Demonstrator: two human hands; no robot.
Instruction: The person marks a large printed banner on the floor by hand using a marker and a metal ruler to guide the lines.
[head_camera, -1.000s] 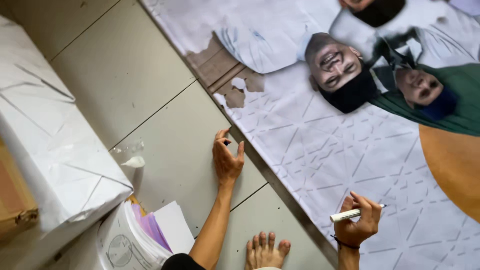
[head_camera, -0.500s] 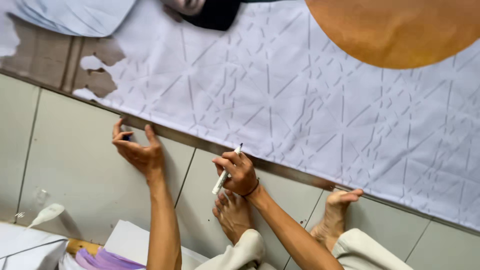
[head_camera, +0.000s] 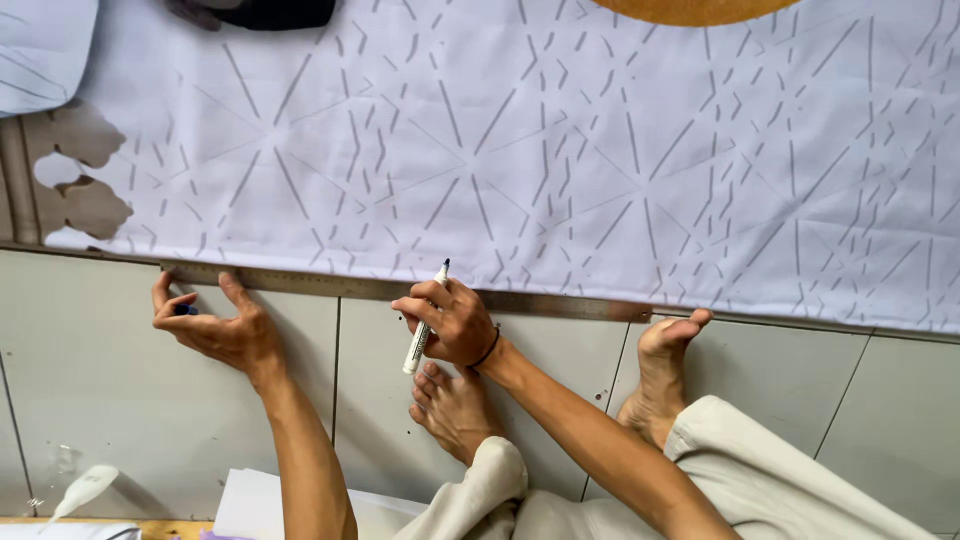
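A large white printed banner (head_camera: 560, 150) lay flat over the grey floor tiles (head_camera: 90, 380), looking thin, limp and easily creased, so best pressed flat rather than lifted. Along its lower edge ran a long metal ruler (head_camera: 330, 286), stiff and probably prone to sliding on tile; the left hand (head_camera: 215, 330) pinned its end with spread fingertips while a small dark cap sat between the fingers. The right hand (head_camera: 455, 322) was closed around a light white marker (head_camera: 425, 318), tip at the ruler.
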